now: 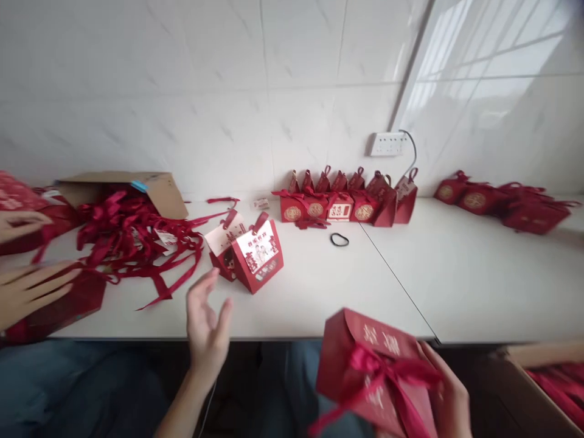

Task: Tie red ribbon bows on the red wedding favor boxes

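My right hand (451, 392) grips a red gift box (335, 359) by its right side, below the table's front edge. Across that box runs a shiny red ribbon tied in a bow (387, 368), its tails hanging loose. My left hand (207, 322) is raised at the table edge with thumb and fingers apart, holding nothing. Just beyond it stand two red-and-white triangular gift boxes; the front one (258, 255) has a printed picture and partly covers the one behind (223, 237).
A cardboard box (171, 198) spills red ribbons (123, 228) at left, beside a co-worker's hands (39, 289). Several red boxes (314, 210) line the wall, more (529, 213) lie right. A black band (339, 239) lies mid-table. An open carton (542, 389) stands lower right.
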`<control>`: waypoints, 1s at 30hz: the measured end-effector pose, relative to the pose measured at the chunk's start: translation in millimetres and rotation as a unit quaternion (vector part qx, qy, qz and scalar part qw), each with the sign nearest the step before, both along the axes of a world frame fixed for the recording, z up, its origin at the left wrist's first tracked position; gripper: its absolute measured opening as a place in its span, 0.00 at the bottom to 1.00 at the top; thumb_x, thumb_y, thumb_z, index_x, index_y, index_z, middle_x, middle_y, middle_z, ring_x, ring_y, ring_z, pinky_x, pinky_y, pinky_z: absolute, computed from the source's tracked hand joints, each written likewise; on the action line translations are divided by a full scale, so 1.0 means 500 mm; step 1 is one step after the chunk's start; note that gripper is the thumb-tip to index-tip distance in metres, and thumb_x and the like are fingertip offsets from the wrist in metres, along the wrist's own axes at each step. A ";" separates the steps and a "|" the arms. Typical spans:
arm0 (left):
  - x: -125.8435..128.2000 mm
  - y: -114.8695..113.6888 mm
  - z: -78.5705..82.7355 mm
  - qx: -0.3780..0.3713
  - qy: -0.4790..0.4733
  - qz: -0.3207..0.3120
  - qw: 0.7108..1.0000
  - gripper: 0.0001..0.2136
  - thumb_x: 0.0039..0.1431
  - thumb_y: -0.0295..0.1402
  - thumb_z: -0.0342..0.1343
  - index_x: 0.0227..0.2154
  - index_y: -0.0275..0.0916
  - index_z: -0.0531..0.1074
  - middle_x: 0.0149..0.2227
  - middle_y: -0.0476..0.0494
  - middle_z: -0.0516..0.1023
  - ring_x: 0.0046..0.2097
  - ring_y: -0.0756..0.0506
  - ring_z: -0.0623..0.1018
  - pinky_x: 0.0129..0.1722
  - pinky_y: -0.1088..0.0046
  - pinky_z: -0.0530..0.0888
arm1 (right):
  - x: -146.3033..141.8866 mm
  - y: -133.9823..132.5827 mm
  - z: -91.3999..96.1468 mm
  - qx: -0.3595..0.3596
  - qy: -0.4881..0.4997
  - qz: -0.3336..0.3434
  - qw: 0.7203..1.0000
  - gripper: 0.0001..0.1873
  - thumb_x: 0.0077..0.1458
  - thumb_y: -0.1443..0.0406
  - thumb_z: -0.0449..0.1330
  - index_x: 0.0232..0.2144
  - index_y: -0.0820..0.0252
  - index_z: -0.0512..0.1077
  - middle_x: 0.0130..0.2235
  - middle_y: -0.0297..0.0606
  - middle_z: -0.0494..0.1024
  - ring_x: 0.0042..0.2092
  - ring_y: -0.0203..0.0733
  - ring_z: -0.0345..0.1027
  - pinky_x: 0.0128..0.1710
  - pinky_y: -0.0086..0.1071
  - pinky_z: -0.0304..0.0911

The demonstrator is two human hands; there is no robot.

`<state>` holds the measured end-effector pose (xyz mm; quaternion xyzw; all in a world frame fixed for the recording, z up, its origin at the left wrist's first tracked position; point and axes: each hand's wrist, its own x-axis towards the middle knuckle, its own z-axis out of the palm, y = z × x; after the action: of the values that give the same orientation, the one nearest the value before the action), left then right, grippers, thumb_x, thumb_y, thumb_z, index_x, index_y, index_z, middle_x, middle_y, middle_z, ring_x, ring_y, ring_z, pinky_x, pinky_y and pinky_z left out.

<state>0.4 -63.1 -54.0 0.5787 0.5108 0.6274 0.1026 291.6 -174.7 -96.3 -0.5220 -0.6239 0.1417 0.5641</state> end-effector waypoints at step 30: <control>0.210 -0.083 0.057 -0.242 -0.149 -0.325 0.902 0.13 0.59 0.39 0.51 0.22 0.39 0.62 0.22 0.52 0.60 0.22 0.53 0.61 0.21 0.78 0.62 | -0.017 0.032 0.058 0.024 -0.018 0.061 0.998 0.53 0.42 0.62 0.71 0.63 0.51 0.44 0.62 0.49 0.55 0.62 0.58 0.53 0.56 0.54 0.60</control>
<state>105.5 -104.4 -25.7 0.5696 0.4096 0.4948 0.5128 283.3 -158.7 -67.2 -0.4714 -0.6678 0.1515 0.5558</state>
